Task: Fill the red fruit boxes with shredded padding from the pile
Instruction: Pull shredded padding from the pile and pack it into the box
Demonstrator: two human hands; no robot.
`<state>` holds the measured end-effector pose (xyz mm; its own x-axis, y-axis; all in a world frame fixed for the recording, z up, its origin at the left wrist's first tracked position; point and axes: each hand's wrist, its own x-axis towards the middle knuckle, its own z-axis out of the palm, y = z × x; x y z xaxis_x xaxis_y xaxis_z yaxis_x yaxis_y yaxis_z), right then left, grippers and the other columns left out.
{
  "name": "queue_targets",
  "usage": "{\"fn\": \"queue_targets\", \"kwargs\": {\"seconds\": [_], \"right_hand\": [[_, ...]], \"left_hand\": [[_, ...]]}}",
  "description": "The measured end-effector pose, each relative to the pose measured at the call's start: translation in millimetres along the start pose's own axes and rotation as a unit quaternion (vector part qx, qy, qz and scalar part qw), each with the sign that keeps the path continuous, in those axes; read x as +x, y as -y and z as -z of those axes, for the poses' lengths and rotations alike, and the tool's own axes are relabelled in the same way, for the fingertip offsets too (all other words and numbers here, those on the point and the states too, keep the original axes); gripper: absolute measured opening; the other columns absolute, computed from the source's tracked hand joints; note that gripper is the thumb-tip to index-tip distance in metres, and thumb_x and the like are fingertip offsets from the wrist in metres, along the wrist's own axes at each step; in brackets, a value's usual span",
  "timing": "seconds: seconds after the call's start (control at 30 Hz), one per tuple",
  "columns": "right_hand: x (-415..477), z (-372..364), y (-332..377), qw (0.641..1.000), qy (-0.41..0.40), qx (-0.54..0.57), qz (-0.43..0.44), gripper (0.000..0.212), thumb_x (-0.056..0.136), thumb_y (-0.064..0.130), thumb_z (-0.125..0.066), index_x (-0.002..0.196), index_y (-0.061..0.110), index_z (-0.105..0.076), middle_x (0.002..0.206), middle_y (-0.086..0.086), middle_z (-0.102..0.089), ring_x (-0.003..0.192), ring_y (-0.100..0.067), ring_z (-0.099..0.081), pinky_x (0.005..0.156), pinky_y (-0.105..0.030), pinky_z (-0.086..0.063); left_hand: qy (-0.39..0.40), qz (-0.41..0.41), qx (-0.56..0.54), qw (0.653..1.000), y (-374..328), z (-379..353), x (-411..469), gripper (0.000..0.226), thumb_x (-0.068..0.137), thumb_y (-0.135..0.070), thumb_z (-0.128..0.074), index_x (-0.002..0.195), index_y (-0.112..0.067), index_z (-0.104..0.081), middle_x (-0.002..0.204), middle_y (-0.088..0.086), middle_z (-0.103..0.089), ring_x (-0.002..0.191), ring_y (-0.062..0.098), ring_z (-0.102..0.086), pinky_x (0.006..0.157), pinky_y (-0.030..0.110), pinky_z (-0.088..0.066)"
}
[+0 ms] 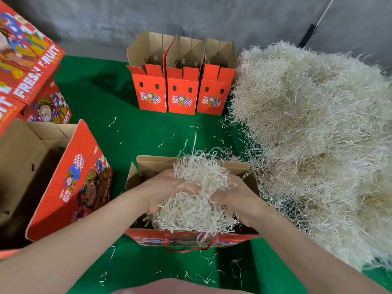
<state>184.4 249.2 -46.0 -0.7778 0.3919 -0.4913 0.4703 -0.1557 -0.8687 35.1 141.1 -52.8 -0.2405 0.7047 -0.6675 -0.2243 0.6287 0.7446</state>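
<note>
An open red cardboard fruit box point(192, 237) with a plain brown inside stands on the green cloth-covered counter point(101, 107), directly in front of the person. Both hands reach into its mouth. The left hand point(164, 190) and the right hand point(237, 201) face each other with a clump of pale shredded paper padding point(197, 187) between them. Each grip looks curled into the shreds, grasping the clump, though the fingertips are mostly buried and hard to make out. The lower part of the clump lies inside the box and its top stands above the rim. A few strands hang over the near wall, by a red cord handle point(186, 249).

A large heap of straw-coloured padding point(314, 134) fills the right side of the counter, its edge just beside the box. At the back, three smaller red boxes with raised flaps point(182, 92) stand upright in a touching row near the grey wall point(191, 15). To the left, a bigger red printed box point(72, 181) is tipped on its side with its brown interior showing. Stacked boxes marked FRESH FRUIT point(27, 60) sit behind it. Loose strands point(114, 122) lie scattered on the cloth.
</note>
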Motion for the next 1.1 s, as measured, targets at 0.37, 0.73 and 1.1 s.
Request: {"fn": "queue_targets", "kwargs": {"seconds": [0.37,0.73,1.1], "right_hand": [[-14,35,-8,0.995,-0.067,0.012,-0.075,0.083,0.080,0.017,-0.066,0.142,0.006,-0.012,0.130,-0.007,-0.039,0.096,-0.007,-0.041,0.107,-0.039,-0.024],[-3,4,-1,0.998,-0.037,-0.040,-0.012,0.026,0.081,-0.002,-0.063,0.089,0.022,-0.059,0.081,0.010,-0.072,0.084,-0.007,-0.068,0.091,-0.037,-0.050],[-13,42,-8,0.989,-0.125,0.063,-0.052,0.074,0.084,0.003,-0.061,0.143,0.007,-0.016,0.139,-0.007,-0.035,0.100,-0.010,-0.044,0.109,-0.040,-0.023]], "left_hand": [[-0.090,-0.050,-0.028,0.994,17,36,-11,0.082,0.057,-0.013,-0.083,0.127,-0.022,-0.040,0.129,-0.007,-0.044,0.106,0.011,-0.049,0.098,0.030,-0.031],[0.013,-0.093,0.118,0.989,5,1,4,0.068,0.058,-0.015,-0.087,0.119,-0.016,-0.055,0.115,-0.001,-0.066,0.108,0.010,-0.061,0.106,0.041,-0.039],[-0.142,-0.043,0.153,0.977,16,32,-7,0.105,0.064,-0.034,-0.083,0.142,-0.004,-0.019,0.118,-0.001,-0.045,0.090,0.004,-0.039,0.079,0.018,-0.034]]}}
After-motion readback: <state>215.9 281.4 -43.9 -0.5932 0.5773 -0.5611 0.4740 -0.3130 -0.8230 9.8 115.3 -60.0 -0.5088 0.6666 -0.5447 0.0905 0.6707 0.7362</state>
